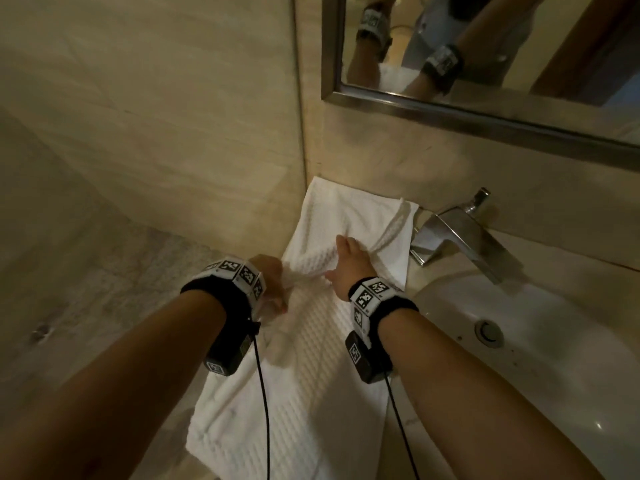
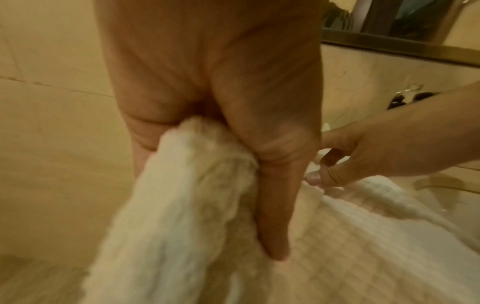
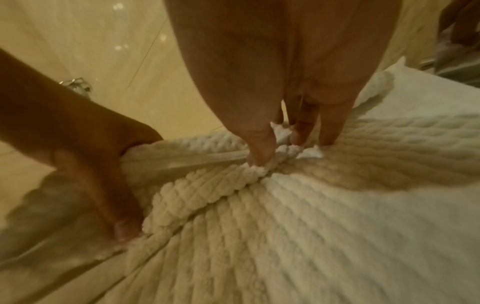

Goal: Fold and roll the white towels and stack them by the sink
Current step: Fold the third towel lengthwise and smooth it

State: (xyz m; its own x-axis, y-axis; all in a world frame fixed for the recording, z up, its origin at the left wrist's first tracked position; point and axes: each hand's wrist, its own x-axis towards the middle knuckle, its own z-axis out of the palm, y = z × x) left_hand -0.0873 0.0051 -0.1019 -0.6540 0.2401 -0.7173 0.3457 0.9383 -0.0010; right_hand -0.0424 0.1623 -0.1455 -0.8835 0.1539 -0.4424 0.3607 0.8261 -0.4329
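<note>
A white waffle-textured towel (image 1: 304, 358) lies lengthwise on the counter left of the sink (image 1: 540, 341), its far end against the wall. My left hand (image 1: 273, 282) grips a bunched fold of the towel (image 2: 182, 185) at its left edge, thumb laid along the cloth. My right hand (image 1: 346, 258) pinches the same fold further right, between thumb and fingers (image 3: 262, 158). The fold is lifted slightly into a ridge (image 3: 213, 185) between both hands. In the left wrist view the right hand (image 2: 345, 156) shows curled at the towel's edge.
A chrome faucet (image 1: 460, 233) stands just right of the towel's far end. The white basin has a drain (image 1: 489, 332). A framed mirror (image 1: 485, 109) hangs above. A beige tiled wall (image 1: 173, 133) borders the counter on the left.
</note>
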